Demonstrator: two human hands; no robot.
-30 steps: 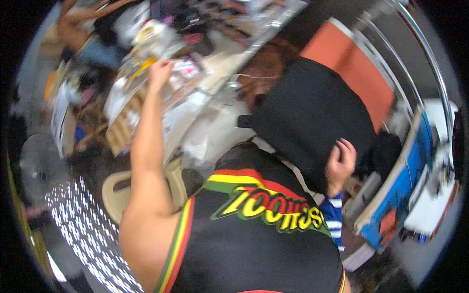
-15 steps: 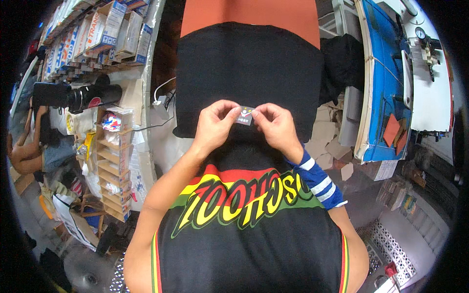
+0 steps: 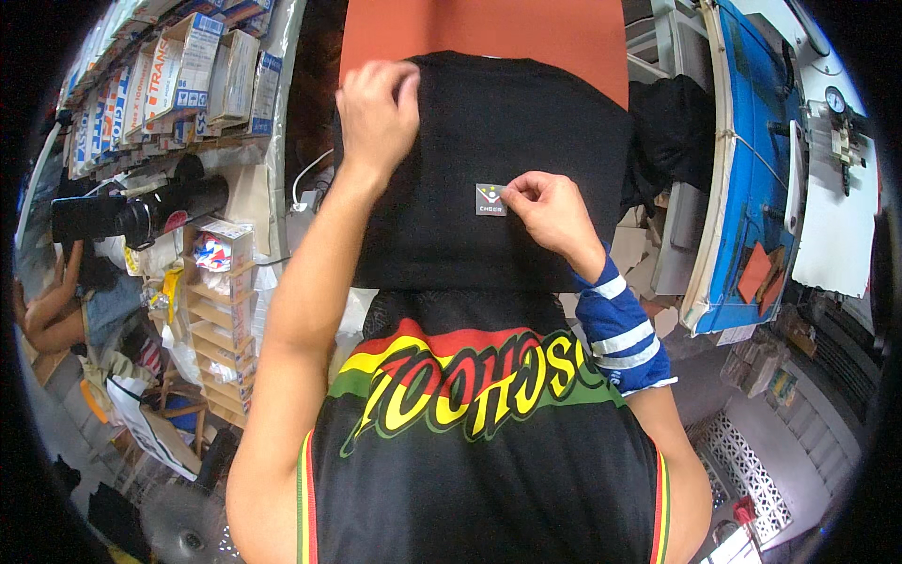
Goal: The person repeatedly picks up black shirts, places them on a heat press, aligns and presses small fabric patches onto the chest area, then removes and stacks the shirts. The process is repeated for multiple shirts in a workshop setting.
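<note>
A black cloth lies spread over an orange-red tabletop, whose bare part shows beyond the cloth's far edge. The left hand, slightly blurred and loosely curled, is over the cloth's far left edge, and whether it grips anything cannot be told. Nearer the person, the right hand pinches, thumb against forefinger, the right edge of a small grey patch with a white figure, which lies upon the cloth right of its middle.
</note>
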